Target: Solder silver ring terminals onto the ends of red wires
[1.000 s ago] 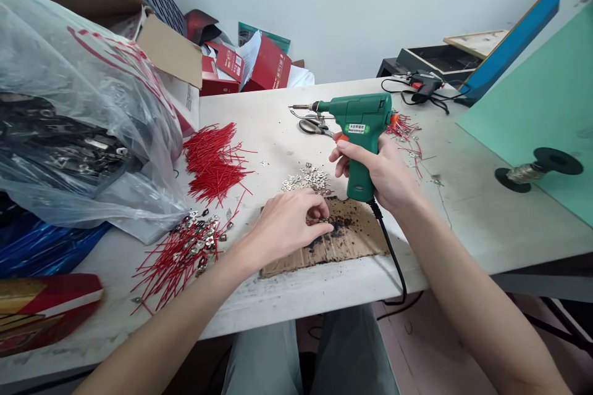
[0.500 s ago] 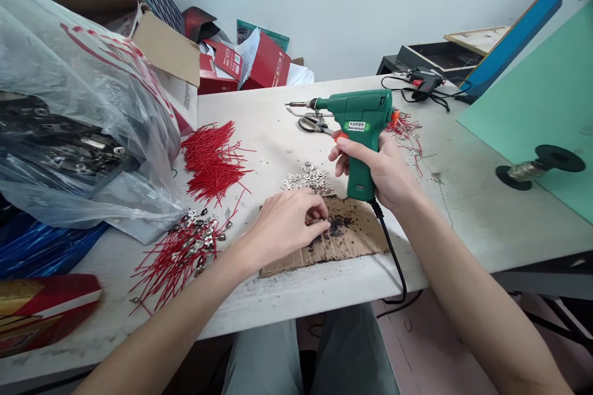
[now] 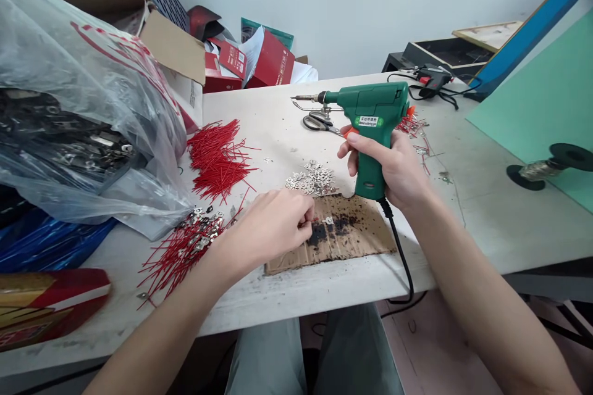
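My right hand (image 3: 393,168) grips the handle of a green soldering gun (image 3: 370,116), held upright above the table with its tip pointing left. My left hand (image 3: 271,227) rests at the left edge of a scorched cardboard pad (image 3: 352,237), fingers pinched together on something too small to make out. A small metal terminal (image 3: 328,220) lies on the pad just right of those fingers. Behind the pad is a heap of loose metal terminals (image 3: 312,178). Left of my left hand lies a pile of red wires with terminals attached (image 3: 185,247), and behind it plain red wires (image 3: 217,157).
A large clear plastic bag (image 3: 78,111) of metal parts fills the left side. Scissors (image 3: 319,123) lie behind the gun. A solder spool (image 3: 549,166) stands at the right by a green board (image 3: 542,92). Red boxes (image 3: 269,62) and a cardboard box (image 3: 167,55) crowd the back.
My left hand has drawn back a little to the left, uncovering a metal terminal on the pad. The soldering gun has shifted slightly right and up.
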The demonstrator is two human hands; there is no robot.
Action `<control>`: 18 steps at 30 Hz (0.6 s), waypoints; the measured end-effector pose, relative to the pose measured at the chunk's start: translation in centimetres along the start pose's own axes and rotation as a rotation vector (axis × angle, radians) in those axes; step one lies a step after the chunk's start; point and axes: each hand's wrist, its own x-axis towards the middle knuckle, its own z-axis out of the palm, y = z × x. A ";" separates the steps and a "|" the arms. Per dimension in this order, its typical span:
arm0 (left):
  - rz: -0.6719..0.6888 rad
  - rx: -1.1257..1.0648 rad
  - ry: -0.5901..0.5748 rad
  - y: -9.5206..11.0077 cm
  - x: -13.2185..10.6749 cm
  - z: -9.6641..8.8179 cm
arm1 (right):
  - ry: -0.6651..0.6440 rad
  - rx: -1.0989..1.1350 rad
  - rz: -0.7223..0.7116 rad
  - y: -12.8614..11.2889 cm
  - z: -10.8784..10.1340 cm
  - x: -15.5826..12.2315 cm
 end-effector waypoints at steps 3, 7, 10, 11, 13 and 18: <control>0.018 0.019 0.023 0.0 0.1 0.8 | -0.013 -0.005 0.007 0.0 0.1 -0.2; 0.022 0.046 0.019 -0.1 0.0 1.1 | -0.032 0.018 0.004 -0.3 0.4 -0.5; 0.012 0.071 0.001 0.0 0.0 1.1 | -0.041 0.032 0.010 -0.4 0.5 -0.6; 0.018 0.077 0.002 0.0 0.1 1.2 | -0.044 0.033 0.011 -0.4 0.5 -0.6; 0.036 0.071 0.009 0.0 0.2 1.2 | -0.049 0.033 0.008 -0.4 0.5 -0.6; 0.003 -0.067 -0.033 -0.3 0.3 0.6 | -0.046 0.014 0.004 -0.3 0.6 -0.5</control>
